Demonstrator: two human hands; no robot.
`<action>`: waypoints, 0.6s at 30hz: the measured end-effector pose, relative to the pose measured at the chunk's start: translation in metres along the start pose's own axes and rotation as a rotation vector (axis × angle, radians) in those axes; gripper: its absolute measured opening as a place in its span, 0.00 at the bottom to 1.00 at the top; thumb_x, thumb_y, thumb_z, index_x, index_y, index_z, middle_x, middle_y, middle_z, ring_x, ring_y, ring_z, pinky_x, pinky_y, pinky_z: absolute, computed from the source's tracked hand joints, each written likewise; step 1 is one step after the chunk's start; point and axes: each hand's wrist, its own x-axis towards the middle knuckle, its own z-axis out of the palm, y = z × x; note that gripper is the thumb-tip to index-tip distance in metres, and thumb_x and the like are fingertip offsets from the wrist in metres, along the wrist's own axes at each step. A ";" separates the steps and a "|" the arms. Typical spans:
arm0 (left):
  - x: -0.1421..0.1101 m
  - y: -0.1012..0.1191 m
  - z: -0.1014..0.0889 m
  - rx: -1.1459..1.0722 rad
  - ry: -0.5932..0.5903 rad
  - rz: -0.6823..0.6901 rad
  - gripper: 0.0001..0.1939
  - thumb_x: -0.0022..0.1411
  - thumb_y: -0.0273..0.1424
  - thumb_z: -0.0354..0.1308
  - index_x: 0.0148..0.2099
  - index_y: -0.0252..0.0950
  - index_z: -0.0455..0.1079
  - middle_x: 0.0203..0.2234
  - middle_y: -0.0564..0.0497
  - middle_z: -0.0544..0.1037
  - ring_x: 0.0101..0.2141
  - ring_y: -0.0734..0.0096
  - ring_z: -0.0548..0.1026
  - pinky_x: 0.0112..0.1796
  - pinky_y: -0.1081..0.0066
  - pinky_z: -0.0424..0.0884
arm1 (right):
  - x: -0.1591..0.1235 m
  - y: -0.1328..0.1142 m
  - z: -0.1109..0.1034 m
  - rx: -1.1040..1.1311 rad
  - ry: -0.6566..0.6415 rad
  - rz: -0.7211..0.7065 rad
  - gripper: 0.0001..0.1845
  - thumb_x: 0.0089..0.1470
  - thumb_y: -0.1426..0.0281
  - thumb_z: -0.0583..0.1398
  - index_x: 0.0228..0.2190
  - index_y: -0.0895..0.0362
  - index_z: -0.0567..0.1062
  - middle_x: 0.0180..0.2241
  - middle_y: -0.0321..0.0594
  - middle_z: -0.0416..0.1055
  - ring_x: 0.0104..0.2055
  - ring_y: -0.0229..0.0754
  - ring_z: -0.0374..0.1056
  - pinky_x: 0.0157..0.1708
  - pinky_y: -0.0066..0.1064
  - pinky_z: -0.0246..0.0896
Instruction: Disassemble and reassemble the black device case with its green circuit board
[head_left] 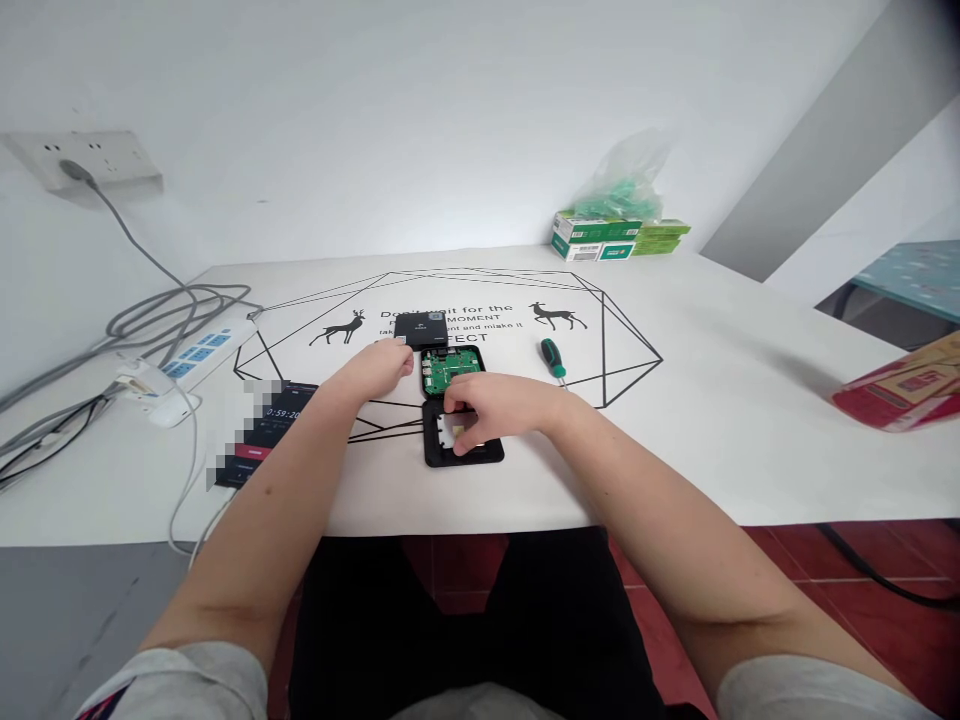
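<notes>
A small black device lies taken apart on the white table (712,400). Its green circuit board (452,370) sits in the middle, a black cover (421,329) lies just beyond it, and a black bottom shell (461,447) lies nearest me. My right hand (499,408) rests over the shell with its fingers curled, pinching at a pale part inside it. My left hand (379,368) reaches to the left edge of the board and cover, its fingertips closed there. What either hand grips is hidden.
A green-handled screwdriver (553,358) lies right of the board. A phone (264,432) showing a timer sits at the left, beside a power strip (196,352) and grey cables. Green boxes (615,238) stand at the back, a red carton (900,392) at the right edge.
</notes>
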 end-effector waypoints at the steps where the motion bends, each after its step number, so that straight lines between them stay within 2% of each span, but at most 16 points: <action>1: -0.002 0.002 -0.003 -0.050 0.020 -0.011 0.09 0.70 0.28 0.52 0.40 0.38 0.74 0.43 0.42 0.80 0.44 0.54 0.78 0.46 0.61 0.73 | -0.001 0.003 -0.004 -0.009 0.066 0.006 0.21 0.52 0.53 0.74 0.38 0.54 0.78 0.42 0.43 0.78 0.40 0.47 0.71 0.38 0.36 0.63; 3: -0.006 0.007 -0.009 -0.199 0.061 -0.039 0.10 0.74 0.31 0.50 0.44 0.38 0.73 0.45 0.43 0.80 0.45 0.55 0.78 0.48 0.61 0.73 | -0.004 0.012 -0.014 -0.056 0.276 0.128 0.18 0.61 0.52 0.68 0.40 0.55 0.79 0.43 0.46 0.80 0.43 0.50 0.74 0.42 0.38 0.65; 4: -0.009 0.010 -0.012 -0.274 0.071 -0.050 0.11 0.75 0.34 0.49 0.45 0.39 0.73 0.46 0.43 0.80 0.46 0.55 0.77 0.48 0.61 0.73 | -0.007 0.020 -0.020 -0.091 0.402 0.269 0.19 0.64 0.52 0.65 0.41 0.55 0.79 0.44 0.48 0.81 0.45 0.52 0.75 0.43 0.40 0.65; 6: -0.014 0.017 -0.017 -0.382 0.055 -0.041 0.13 0.77 0.38 0.49 0.47 0.39 0.72 0.44 0.45 0.80 0.45 0.56 0.77 0.48 0.61 0.72 | -0.016 0.040 -0.033 -0.142 0.620 0.638 0.21 0.68 0.52 0.61 0.47 0.56 0.78 0.48 0.54 0.81 0.49 0.57 0.77 0.45 0.44 0.68; 7: -0.016 0.021 -0.018 -0.424 0.039 -0.036 0.13 0.77 0.39 0.49 0.47 0.39 0.72 0.43 0.46 0.79 0.44 0.57 0.76 0.48 0.61 0.72 | -0.021 0.053 -0.038 -0.142 0.655 0.814 0.21 0.68 0.53 0.61 0.49 0.58 0.77 0.50 0.57 0.80 0.51 0.59 0.77 0.46 0.45 0.69; 8: -0.018 0.024 -0.019 -0.468 0.027 -0.026 0.13 0.76 0.39 0.49 0.47 0.40 0.72 0.41 0.47 0.79 0.43 0.58 0.75 0.47 0.62 0.72 | -0.027 0.065 -0.042 -0.135 0.622 0.921 0.22 0.65 0.54 0.64 0.50 0.59 0.77 0.51 0.60 0.79 0.52 0.61 0.77 0.46 0.46 0.70; 9: -0.020 0.027 -0.020 -0.516 0.016 -0.013 0.12 0.76 0.39 0.49 0.47 0.40 0.71 0.39 0.48 0.78 0.41 0.60 0.75 0.46 0.62 0.71 | -0.033 0.077 -0.044 -0.096 0.537 0.984 0.23 0.61 0.55 0.69 0.48 0.60 0.78 0.49 0.61 0.80 0.50 0.61 0.78 0.45 0.47 0.70; 11: -0.022 0.032 -0.020 -0.627 0.001 0.024 0.11 0.75 0.38 0.50 0.46 0.40 0.70 0.37 0.50 0.76 0.38 0.63 0.73 0.44 0.63 0.71 | -0.041 0.095 -0.045 0.000 0.416 0.953 0.22 0.55 0.58 0.74 0.42 0.62 0.79 0.38 0.58 0.80 0.40 0.56 0.78 0.40 0.45 0.70; 12: -0.022 0.034 -0.020 -0.683 -0.007 0.045 0.10 0.74 0.38 0.50 0.45 0.39 0.70 0.36 0.50 0.75 0.37 0.64 0.73 0.44 0.64 0.71 | -0.042 0.100 -0.044 0.031 0.398 0.940 0.20 0.52 0.63 0.75 0.40 0.62 0.79 0.34 0.54 0.79 0.34 0.53 0.77 0.37 0.44 0.69; 14: -0.023 0.036 -0.021 -0.767 -0.036 0.080 0.10 0.73 0.38 0.52 0.44 0.39 0.69 0.35 0.51 0.74 0.36 0.65 0.72 0.44 0.65 0.72 | -0.040 0.103 -0.041 0.075 0.412 0.885 0.16 0.51 0.69 0.74 0.40 0.62 0.79 0.30 0.48 0.78 0.28 0.47 0.74 0.34 0.42 0.69; 16: -0.024 0.037 -0.023 -0.810 -0.067 0.106 0.10 0.73 0.39 0.53 0.44 0.39 0.70 0.34 0.51 0.73 0.36 0.66 0.72 0.44 0.65 0.72 | -0.033 0.097 -0.037 0.098 0.475 0.844 0.19 0.53 0.71 0.72 0.46 0.61 0.78 0.32 0.46 0.78 0.28 0.44 0.73 0.35 0.41 0.71; 18: -0.025 0.037 -0.025 -0.824 -0.095 0.124 0.11 0.73 0.41 0.54 0.44 0.39 0.71 0.34 0.51 0.73 0.36 0.66 0.71 0.44 0.65 0.72 | -0.023 0.085 -0.034 0.219 0.601 0.749 0.27 0.59 0.68 0.69 0.58 0.59 0.72 0.35 0.42 0.79 0.30 0.43 0.75 0.38 0.40 0.75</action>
